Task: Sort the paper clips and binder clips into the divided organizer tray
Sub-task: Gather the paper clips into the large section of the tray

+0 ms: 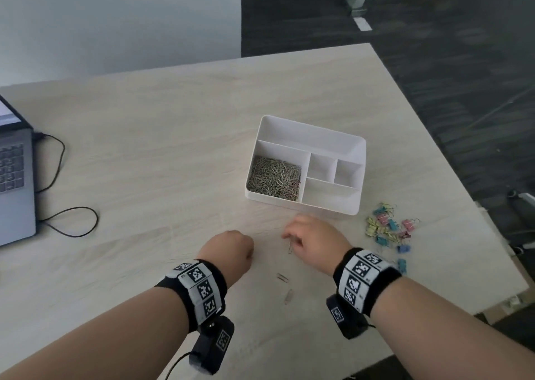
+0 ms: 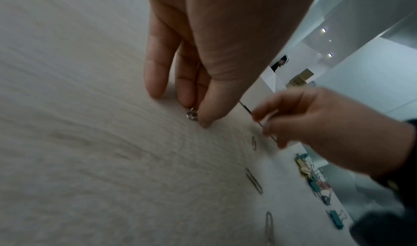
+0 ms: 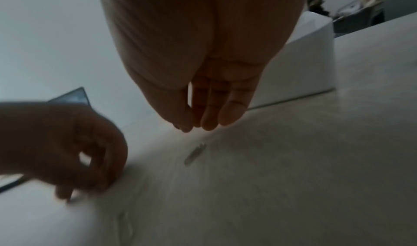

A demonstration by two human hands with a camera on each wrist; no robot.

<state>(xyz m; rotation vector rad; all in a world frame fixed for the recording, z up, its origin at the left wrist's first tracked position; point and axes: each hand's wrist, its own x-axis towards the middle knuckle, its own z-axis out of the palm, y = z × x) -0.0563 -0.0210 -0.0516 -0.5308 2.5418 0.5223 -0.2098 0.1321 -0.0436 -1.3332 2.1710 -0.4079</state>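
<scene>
Left hand (image 2: 203, 57): fingertips down on the pale wood-grain table (image 1: 150, 136), thumb and a finger pinching a small silver wire paper clip (image 2: 192, 115) against the surface.

Right hand (image 1: 314, 242): fingers bunched together, tips pointing down above a loose paper clip (image 1: 290, 247); nothing visibly held.

Two further wire clips (image 1: 282, 277) flat on the table, between the wrists.

White plastic organizer tray (image 1: 333, 144), rectangular, rounded corners: near-left compartment filled with a tangled mass of silver paper clips (image 1: 273, 181).

Pastel binder clips (image 1: 388, 230) heaped right of the tray, on the table.

Grey laptop (image 1: 14, 183) with looped black cable at far left.
</scene>
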